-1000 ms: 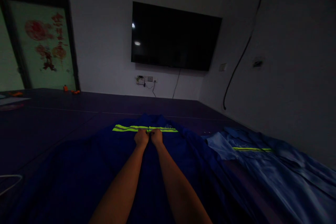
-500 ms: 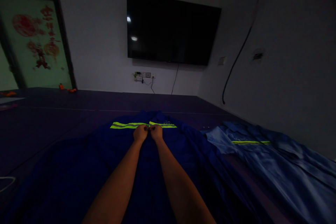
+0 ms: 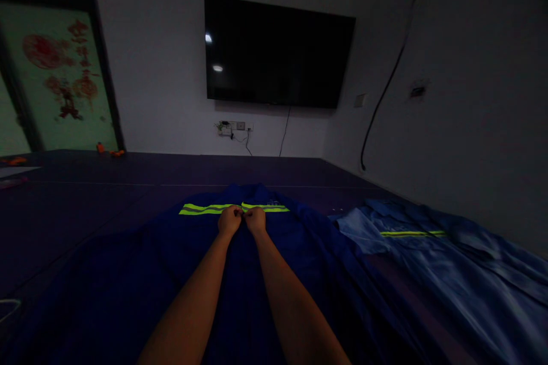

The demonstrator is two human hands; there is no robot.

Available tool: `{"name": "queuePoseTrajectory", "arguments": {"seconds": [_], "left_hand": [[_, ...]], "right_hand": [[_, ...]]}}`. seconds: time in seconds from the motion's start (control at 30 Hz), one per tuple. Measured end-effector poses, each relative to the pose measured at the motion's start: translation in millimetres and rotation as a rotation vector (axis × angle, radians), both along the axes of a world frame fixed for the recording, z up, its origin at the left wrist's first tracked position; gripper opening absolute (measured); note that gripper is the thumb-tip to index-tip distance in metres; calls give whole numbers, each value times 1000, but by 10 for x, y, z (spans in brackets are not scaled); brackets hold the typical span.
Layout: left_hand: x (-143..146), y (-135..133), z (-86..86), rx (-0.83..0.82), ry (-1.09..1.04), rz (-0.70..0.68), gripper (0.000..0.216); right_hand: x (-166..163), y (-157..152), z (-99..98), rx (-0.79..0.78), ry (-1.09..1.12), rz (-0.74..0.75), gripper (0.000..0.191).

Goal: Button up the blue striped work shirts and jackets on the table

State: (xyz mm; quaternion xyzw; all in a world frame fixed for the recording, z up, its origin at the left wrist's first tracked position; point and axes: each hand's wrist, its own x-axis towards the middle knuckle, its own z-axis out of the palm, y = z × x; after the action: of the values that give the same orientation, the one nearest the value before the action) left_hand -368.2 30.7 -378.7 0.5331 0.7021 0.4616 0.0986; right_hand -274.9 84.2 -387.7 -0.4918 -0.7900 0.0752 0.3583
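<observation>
A dark blue work jacket (image 3: 171, 262) with a yellow reflective stripe (image 3: 201, 209) lies spread flat on a dark purple surface in front of me. My left hand (image 3: 230, 220) and my right hand (image 3: 256, 220) sit side by side at the jacket's front opening, just below the stripe. Both are closed in a pinch on the front edges of the cloth, knuckles nearly touching. Whatever small part lies between the fingertips is too dark to make out.
A lighter blue jacket (image 3: 428, 262) with its own yellow stripe lies to the right, by the white wall. A black television (image 3: 278, 51) hangs on the far wall above sockets (image 3: 233, 126) and cables. The dark surface (image 3: 85, 182) stretches left toward a door with red decorations (image 3: 64, 68).
Both hands stay pinched together at the same spot on the jacket front. Only the view has shifted slightly.
</observation>
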Motion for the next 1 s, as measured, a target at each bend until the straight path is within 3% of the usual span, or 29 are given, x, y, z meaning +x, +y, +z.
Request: {"name": "queuePoseTrajectory", "arguments": {"seconds": [0.4,0.73,1.0], "left_hand": [[-26,68,-58,105,-110,-57,20],[-13,50,-36,-13,-33,-31,27],[-14,67,-46,49,-70,-42,30]], "right_hand": [[-8,-6,13,-52,-32,-7,16],[-23,-49,-2,10,-44,-19,19],[-16,-70,11,-17,36,-24,14]]}}
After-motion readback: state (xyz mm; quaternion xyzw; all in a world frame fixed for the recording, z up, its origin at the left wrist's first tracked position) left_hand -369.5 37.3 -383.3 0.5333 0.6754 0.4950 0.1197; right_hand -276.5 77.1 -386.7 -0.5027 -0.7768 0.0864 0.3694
